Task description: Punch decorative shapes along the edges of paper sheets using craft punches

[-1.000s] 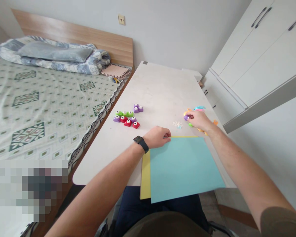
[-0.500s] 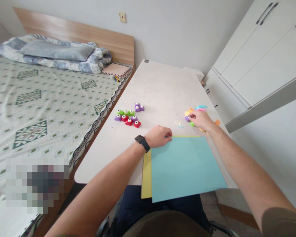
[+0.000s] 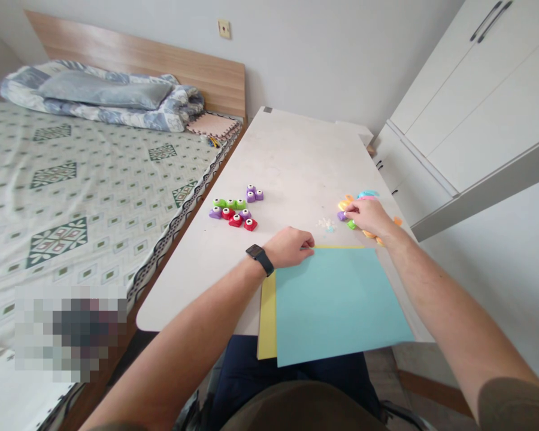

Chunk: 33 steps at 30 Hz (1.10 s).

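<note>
My left hand (image 3: 291, 246), with a black watch on the wrist, rests with curled fingers on the top left corner of a light blue paper sheet (image 3: 339, 303). That sheet lies over a yellow sheet (image 3: 266, 320) at the near table edge. My right hand (image 3: 369, 216) reaches among small coloured punches at the right side of the table, its fingers closed over a purple punch (image 3: 342, 215) and a green one (image 3: 351, 224). Tiny paper bits (image 3: 326, 224) lie just left of that hand.
A cluster of green, red and purple punches (image 3: 235, 211) sits at the left middle of the white table (image 3: 291, 161). A bed (image 3: 72, 179) with folded bedding stands along the table's left side. White cupboards (image 3: 471, 102) line the right.
The view has shifted slightly. My right hand has edged a little over the punches on the right. My left hand stays on the paper corner.
</note>
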Tool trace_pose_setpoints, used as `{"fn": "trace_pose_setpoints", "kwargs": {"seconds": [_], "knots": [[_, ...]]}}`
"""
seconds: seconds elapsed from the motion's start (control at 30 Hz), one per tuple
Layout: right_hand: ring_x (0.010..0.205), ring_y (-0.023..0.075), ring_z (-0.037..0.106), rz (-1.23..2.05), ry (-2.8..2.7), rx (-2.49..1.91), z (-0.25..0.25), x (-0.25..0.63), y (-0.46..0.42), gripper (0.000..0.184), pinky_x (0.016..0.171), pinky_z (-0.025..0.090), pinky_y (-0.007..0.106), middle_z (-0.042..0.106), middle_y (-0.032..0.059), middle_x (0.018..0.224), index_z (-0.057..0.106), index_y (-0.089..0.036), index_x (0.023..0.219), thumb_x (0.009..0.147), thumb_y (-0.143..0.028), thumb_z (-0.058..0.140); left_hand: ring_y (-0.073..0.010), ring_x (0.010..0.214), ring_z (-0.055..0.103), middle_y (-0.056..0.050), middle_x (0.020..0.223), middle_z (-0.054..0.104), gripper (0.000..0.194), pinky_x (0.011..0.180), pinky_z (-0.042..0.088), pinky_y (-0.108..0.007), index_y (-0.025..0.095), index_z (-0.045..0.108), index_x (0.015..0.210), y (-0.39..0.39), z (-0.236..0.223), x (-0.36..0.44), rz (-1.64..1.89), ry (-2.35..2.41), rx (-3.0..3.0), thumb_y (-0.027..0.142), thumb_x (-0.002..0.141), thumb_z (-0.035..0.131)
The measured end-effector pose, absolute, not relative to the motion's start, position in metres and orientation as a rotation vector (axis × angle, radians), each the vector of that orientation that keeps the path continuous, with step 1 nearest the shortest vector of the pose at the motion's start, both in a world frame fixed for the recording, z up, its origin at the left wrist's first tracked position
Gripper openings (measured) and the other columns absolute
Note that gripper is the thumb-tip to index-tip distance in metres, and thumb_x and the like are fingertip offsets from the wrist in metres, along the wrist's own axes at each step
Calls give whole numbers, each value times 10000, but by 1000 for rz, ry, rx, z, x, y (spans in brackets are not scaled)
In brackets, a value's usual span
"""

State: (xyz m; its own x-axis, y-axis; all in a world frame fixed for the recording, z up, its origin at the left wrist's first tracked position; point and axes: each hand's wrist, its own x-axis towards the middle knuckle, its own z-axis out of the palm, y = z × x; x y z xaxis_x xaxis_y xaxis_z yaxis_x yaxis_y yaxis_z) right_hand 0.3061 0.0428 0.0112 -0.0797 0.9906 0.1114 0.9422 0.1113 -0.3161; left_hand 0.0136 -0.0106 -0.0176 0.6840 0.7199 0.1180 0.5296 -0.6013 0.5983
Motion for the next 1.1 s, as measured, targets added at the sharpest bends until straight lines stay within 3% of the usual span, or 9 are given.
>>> {"fn": "trace_pose_setpoints", "kwargs": {"seconds": [0.17, 0.37, 0.57, 0.63, 0.77, 0.97, 1.1], "knots": [[743, 204, 646, 312, -2023, -1717, 21, 291, 26, 165, 735, 487, 358, 736, 61, 850, 728, -219, 899, 890, -350, 627, -182, 845, 718, -35, 935, 783, 195, 763, 524, -261, 200, 746, 988, -11, -16, 13, 478, 960, 2395, 311, 864, 646], [668, 141, 540, 1017, -1708, -1420, 28, 262, -6, 318, 638, 431, 296, 661, 25, 785, 711, -180, 959, 865, -483, 688, -202, 868, 692, -59, 933, 757, 266, 835, 512, -308, 197, 746, 960, -13, -13, 15, 575, 965, 2489, 440, 876, 677], [698, 142, 540, 1459, -1313, -1174, 20, 240, -25, 255, 584, 379, 278, 653, 32, 812, 710, -195, 922, 843, -435, 744, -179, 856, 676, -71, 1058, 733, 571, 821, 537, -319, 183, 609, 1262, -13, -8, 19, 993, 1132, 2236, 533, 829, 736], [694, 143, 545, 1511, -1258, -1144, 15, 236, -26, 254, 579, 377, 277, 645, 25, 788, 709, -200, 921, 836, -435, 755, -159, 860, 674, -59, 1063, 732, 526, 816, 535, -296, 199, 605, 1282, -14, -5, 18, 1054, 1088, 2223, 483, 857, 728], [665, 140, 536, 1513, -1268, -1155, 3, 231, -27, 303, 565, 375, 278, 640, 24, 765, 704, -205, 904, 861, -505, 713, -150, 861, 671, -47, 974, 738, 295, 828, 523, -281, 202, 699, 1124, -14, -2, 18, 1076, 986, 2288, 410, 916, 675], [640, 129, 527, 1314, -1369, -1195, -7, 227, -33, 329, 560, 397, 273, 624, 4, 740, 708, -220, 922, 901, -544, 656, -156, 817, 660, -47, 900, 735, 268, 783, 514, -279, 178, 726, 1034, -15, -4, 20, 1098, 1032, 2293, 403, 893, 697], [808, 170, 642, 1274, -1456, -1165, -10, 226, -36, 314, 745, 520, 318, 715, 24, 903, 711, -237, 1014, 824, -479, 772, -149, 786, 651, -42, 857, 727, 224, 756, 505, -269, 173, 732, 967, -15, -6, 22, 1077, 1067, 2298, 378, 885, 698]]}}
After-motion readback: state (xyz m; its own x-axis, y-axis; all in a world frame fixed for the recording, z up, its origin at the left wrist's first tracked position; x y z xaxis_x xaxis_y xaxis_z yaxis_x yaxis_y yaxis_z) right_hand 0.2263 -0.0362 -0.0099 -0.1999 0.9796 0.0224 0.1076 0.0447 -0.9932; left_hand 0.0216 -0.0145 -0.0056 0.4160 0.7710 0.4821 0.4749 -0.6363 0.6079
